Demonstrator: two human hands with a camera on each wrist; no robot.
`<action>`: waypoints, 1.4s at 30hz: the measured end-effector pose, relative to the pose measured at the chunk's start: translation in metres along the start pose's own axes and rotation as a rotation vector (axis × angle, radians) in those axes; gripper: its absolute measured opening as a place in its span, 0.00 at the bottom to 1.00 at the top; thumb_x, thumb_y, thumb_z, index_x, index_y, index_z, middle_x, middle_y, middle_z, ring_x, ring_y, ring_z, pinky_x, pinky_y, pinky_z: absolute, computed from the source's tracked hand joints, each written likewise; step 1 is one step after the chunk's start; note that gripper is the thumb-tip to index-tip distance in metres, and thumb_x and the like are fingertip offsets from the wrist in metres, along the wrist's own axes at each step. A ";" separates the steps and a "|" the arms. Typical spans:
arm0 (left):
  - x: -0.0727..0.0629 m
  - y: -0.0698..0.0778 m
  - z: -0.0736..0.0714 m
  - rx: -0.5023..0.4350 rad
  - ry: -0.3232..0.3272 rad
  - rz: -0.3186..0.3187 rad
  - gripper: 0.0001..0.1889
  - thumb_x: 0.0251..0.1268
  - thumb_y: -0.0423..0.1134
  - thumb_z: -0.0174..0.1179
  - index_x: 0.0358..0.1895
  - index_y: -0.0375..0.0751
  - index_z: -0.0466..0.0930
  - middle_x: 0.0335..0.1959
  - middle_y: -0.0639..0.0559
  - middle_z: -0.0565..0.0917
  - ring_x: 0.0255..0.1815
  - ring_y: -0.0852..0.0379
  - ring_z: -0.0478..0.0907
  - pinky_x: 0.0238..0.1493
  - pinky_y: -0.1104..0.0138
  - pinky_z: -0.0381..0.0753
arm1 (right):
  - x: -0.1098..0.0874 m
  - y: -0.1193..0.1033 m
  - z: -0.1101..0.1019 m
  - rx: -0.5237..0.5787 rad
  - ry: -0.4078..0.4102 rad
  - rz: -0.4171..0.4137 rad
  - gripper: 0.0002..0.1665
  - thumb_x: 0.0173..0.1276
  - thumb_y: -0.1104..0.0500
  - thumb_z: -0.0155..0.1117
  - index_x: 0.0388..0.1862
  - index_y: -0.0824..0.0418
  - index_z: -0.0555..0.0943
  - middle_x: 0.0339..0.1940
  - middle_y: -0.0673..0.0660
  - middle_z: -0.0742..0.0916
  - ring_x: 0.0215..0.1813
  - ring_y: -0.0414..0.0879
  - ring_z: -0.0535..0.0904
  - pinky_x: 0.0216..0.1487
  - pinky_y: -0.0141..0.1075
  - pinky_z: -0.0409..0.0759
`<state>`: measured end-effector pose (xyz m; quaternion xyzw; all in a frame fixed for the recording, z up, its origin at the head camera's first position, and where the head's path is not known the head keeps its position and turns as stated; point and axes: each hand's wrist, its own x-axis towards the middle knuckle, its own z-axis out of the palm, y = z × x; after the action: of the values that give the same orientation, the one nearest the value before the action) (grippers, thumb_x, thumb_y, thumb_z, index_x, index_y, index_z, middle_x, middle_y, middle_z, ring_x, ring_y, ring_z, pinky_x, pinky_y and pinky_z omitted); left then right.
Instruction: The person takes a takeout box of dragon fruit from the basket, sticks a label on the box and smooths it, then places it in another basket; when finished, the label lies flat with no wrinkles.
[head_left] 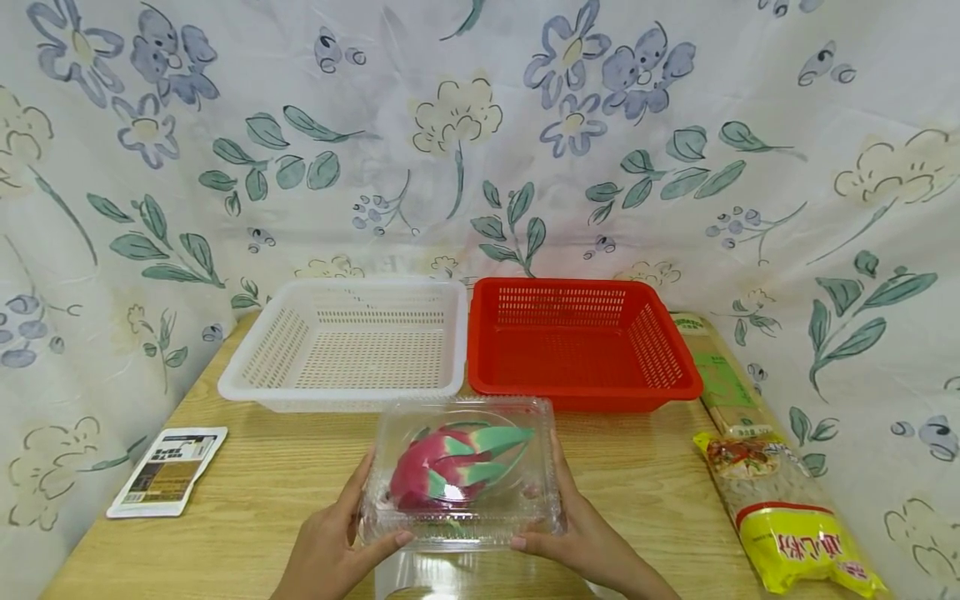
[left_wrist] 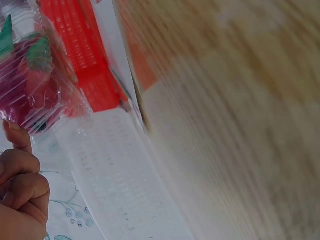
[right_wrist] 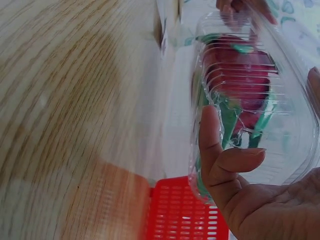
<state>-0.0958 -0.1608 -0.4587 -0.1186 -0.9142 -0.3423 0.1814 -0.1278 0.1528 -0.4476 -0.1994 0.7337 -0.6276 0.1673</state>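
Between both hands in the head view is a clear plastic clamshell box (head_left: 528, 500), held in front of the two baskets. Inside it lies a pink dragon fruit (head_left: 442, 467) with green leafy tips. The left hand (head_left: 333, 533) grips the box's left side, its thumb along the near edge. On the opposite side the right hand (head_left: 588, 537) grips it, thumb also at the near edge. Through the ribbed plastic in the right wrist view, the dragon fruit (right_wrist: 240, 70) shows beside curled right fingers (right_wrist: 210, 132). The left wrist view catches only part of the left hand (left_wrist: 22, 185).
A white plastic basket (head_left: 341, 396) and a red basket (head_left: 585, 390) stand side by side at the back of the wooden table (head_left: 285, 467). At left lies a white-edged packet (head_left: 167, 472). A yellow food bag (head_left: 787, 508) and a green-labelled pack (head_left: 723, 379) line the right side.
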 end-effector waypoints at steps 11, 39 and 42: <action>0.000 0.000 0.001 -0.012 -0.053 -0.040 0.54 0.48 0.51 0.76 0.78 0.47 0.56 0.17 0.70 0.53 0.17 0.76 0.47 0.16 0.76 0.55 | -0.001 0.004 -0.002 0.006 -0.013 0.005 0.72 0.64 0.62 0.71 0.79 0.39 0.22 0.80 0.70 0.45 0.68 0.70 0.67 0.53 0.41 0.82; 0.003 0.003 0.000 -0.012 -0.220 -0.165 0.51 0.54 0.55 0.72 0.78 0.42 0.55 0.13 0.68 0.56 0.15 0.73 0.49 0.17 0.75 0.58 | 0.001 0.012 -0.003 0.073 -0.039 0.000 0.71 0.66 0.63 0.69 0.78 0.37 0.22 0.80 0.65 0.33 0.70 0.73 0.64 0.59 0.43 0.79; 0.003 0.003 0.000 -0.016 -0.237 -0.176 0.51 0.55 0.55 0.71 0.78 0.42 0.55 0.13 0.68 0.55 0.15 0.73 0.49 0.17 0.75 0.57 | 0.001 0.013 -0.003 0.070 -0.032 0.014 0.71 0.66 0.63 0.69 0.78 0.36 0.22 0.80 0.66 0.34 0.70 0.72 0.65 0.59 0.43 0.79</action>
<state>-0.0977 -0.1582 -0.4557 -0.0788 -0.9333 -0.3478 0.0407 -0.1314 0.1570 -0.4598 -0.1982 0.7098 -0.6486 0.1905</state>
